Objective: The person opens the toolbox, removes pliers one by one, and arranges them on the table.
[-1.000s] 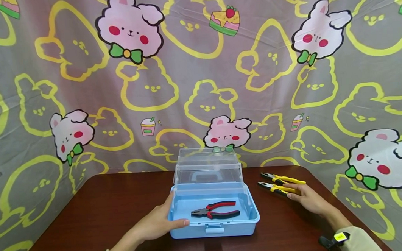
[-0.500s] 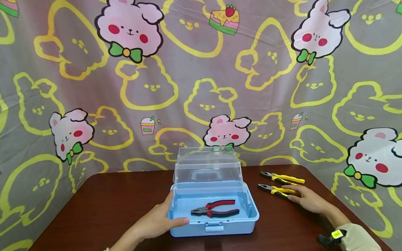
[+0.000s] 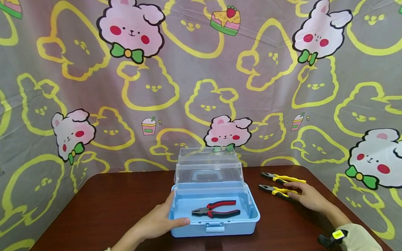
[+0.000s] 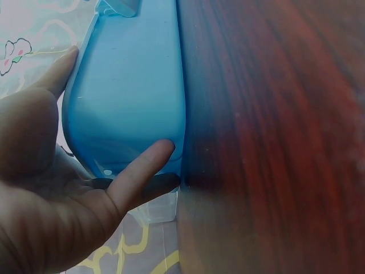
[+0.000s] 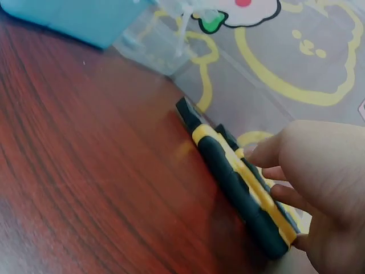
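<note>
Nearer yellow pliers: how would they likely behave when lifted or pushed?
The nearer pliers look stiff and probably rather heavy for their size, given the dark metal-looking head. Lying flat on the table, they would likely slide rather than roll. Their handles stand apart, so might swing when squeezed.

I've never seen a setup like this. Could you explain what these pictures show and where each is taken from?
There is no machine here: a person works with bare hands. One picture comes from a camera on the head, looking forward and down; the other two come from cameras on each wrist.

On the table stands an open light-blue box with red-and-black pliers inside. To its right lie two yellow-handled pliers, a nearer pair and a farther pair.

The left hand holds the box's left end. The right hand has its fingers at the nearer pair's handles; whether it grips them firmly is unclear.
</note>
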A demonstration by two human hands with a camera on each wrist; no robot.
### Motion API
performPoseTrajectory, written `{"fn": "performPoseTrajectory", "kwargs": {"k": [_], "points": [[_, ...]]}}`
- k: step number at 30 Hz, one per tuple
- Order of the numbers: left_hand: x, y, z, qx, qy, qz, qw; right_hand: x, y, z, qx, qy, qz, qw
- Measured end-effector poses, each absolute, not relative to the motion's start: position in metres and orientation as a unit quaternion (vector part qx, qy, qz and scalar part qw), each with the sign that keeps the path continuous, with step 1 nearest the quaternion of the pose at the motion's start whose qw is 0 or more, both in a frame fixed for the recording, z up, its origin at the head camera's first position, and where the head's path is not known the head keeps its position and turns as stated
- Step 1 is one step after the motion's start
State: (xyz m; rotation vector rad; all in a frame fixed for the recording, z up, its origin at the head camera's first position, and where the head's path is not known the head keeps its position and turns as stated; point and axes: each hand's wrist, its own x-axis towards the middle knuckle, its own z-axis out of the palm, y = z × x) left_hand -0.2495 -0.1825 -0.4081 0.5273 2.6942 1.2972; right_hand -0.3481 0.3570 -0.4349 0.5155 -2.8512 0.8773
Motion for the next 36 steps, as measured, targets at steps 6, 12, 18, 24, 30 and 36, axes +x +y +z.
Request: {"fn": "performPoseTrajectory", "kwargs": {"k": [6, 12, 18, 24, 30, 36], "points": [[-0.251, -0.182, -0.409, 0.174, 0.887, 0.424, 0.052, -0.347, 0.35, -0.43, 0.181, -0.938, 0.285, 0.075], [-0.251, -0.182, -0.41, 0.175, 0.886, 0.425, 0.054, -0.346, 0.343, -0.425, 0.198, -0.936, 0.276, 0.094], [-0.25, -0.182, -0.41, 0.179, 0.885, 0.427, 0.05, -0.346, 0.338, -0.421, 0.223, -0.93, 0.272, 0.109], [-0.25, -0.182, -0.41, 0.181, 0.884, 0.428, 0.05, -0.343, 0.329, -0.415, 0.249, -0.924, 0.266, 0.117], [-0.25, -0.183, -0.41, 0.18, 0.884, 0.428, 0.051, -0.338, 0.317, -0.407, 0.262, -0.922, 0.263, 0.111], [-0.25, -0.182, -0.409, 0.18, 0.882, 0.432, 0.051, -0.335, 0.305, -0.4, 0.273, -0.918, 0.268, 0.106]]}}
